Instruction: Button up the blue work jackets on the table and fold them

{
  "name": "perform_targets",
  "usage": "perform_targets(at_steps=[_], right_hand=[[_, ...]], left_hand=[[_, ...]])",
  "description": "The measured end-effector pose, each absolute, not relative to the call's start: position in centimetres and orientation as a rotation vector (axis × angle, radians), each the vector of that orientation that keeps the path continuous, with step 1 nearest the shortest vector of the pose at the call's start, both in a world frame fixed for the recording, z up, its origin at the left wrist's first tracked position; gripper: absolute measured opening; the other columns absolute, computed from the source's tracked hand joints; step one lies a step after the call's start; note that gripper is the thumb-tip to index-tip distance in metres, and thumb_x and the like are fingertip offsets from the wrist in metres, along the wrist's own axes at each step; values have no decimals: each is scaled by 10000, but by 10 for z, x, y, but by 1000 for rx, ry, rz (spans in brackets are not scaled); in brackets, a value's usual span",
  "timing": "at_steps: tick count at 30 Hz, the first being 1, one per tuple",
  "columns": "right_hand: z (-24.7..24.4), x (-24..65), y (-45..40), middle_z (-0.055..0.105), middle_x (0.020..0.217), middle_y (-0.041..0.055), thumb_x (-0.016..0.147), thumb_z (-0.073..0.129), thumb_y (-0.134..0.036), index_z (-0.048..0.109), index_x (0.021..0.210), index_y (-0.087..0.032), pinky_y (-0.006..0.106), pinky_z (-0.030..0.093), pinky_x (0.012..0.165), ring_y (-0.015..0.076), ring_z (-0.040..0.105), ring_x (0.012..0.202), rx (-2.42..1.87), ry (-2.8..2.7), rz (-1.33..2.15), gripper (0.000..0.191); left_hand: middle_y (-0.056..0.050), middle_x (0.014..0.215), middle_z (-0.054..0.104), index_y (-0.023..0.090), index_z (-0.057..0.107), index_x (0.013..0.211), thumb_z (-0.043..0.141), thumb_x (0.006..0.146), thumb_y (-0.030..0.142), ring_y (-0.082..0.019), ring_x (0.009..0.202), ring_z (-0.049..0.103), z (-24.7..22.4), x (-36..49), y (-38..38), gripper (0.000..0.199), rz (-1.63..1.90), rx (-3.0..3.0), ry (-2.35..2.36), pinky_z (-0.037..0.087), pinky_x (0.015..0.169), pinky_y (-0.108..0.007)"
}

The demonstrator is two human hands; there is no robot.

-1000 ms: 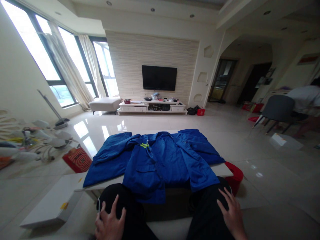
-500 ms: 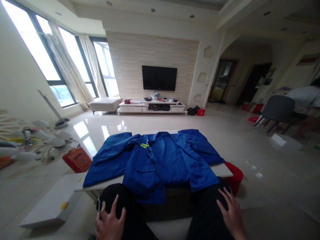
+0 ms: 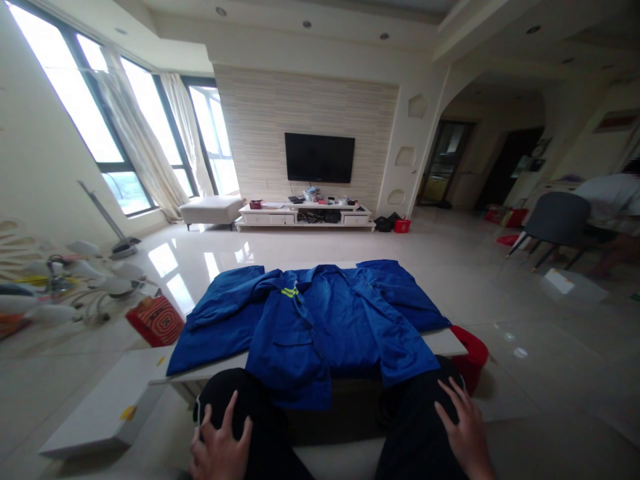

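Note:
A blue jacket (image 3: 345, 320) lies spread with its front open on a low white table (image 3: 445, 343). Yellow-green stripes mark the jacket's chest on the left side, above a flap pocket, and its lower edge hangs over the table's near edge. More folded blue cloth (image 3: 215, 340) lies under the sleeve on the left; whether it is a separate garment I cannot tell. On my left knee rests my left hand (image 3: 223, 440), fingers spread and holding nothing. My right hand (image 3: 464, 427) lies on my right thigh, also spread and bare. Neither hand touches the jacket.
A white box (image 3: 100, 407) sits on the floor at left, near a red patterned box (image 3: 157, 321). Beside the table's right end is a red stool (image 3: 470, 360). A TV cabinet (image 3: 270, 218) stands by the far wall. At right, a person sits near a grey chair (image 3: 557, 219).

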State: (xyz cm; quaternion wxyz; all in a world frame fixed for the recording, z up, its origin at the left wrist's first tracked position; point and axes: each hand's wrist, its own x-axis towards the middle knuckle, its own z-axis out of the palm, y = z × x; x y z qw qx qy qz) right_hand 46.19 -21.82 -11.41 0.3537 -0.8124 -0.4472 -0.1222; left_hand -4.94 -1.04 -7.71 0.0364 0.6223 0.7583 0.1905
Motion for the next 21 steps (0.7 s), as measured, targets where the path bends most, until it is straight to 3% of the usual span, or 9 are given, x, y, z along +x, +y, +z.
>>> perform_targets(at_steps=[7,11,13,15,17,19,21], right_hand=[[-113,462,-218,511,1499,84,919,490,-586,627,1323,-258,594,369,1127,364,450,1381,-2103,-1150,-300,538],[-112,461,-218,516,1492,90,922,490,-579,631,1316,-250,585,365,1133,361,453,1378,-2084,-1168,-320,532],[-112,461,-217,521,1485,91,923,490,-576,633,1313,-247,582,363,1136,361,453,1378,-2080,-1178,-328,530],[-113,461,-217,522,1484,90,924,488,-575,631,1317,-248,586,365,1133,361,456,1375,-2088,-1175,-329,531],[-113,461,-217,520,1486,90,924,487,-575,632,1316,-251,597,364,1130,366,455,1376,-2097,-1163,-331,529],[-113,462,-218,520,1487,91,922,492,-571,633,1317,-253,598,366,1128,369,455,1377,-2097,-1164,-327,527],[-114,463,-219,519,1487,92,920,498,-568,634,1318,-254,591,378,1120,366,461,1372,-2095,-1168,-319,524]], left_hand=[[-129,1591,311,370,443,1521,500,952,480,-402,1341,436,-75,-48,-13,582,569,1937,2398,469,989,-540],[-129,1593,350,278,595,1399,499,935,262,-366,1457,308,-63,-28,-16,475,462,2262,2261,299,1138,-595],[-108,1531,454,272,626,1354,485,898,160,-307,1429,374,-62,-1,-14,490,325,2432,1909,295,1161,-530],[-82,1472,528,287,599,1377,508,848,105,-251,1317,511,-66,38,-8,567,155,2458,1509,376,1113,-419],[-61,1566,435,329,488,1478,537,794,47,-235,1250,576,-75,82,0,742,-33,2456,1232,443,1037,-363],[-56,1645,313,391,387,1538,608,756,33,-300,1270,568,-85,120,10,888,-337,2508,1076,466,1015,-428],[-93,1654,287,368,418,1526,758,659,59,-384,1265,559,-94,146,21,981,-615,2563,950,470,1005,-510]])
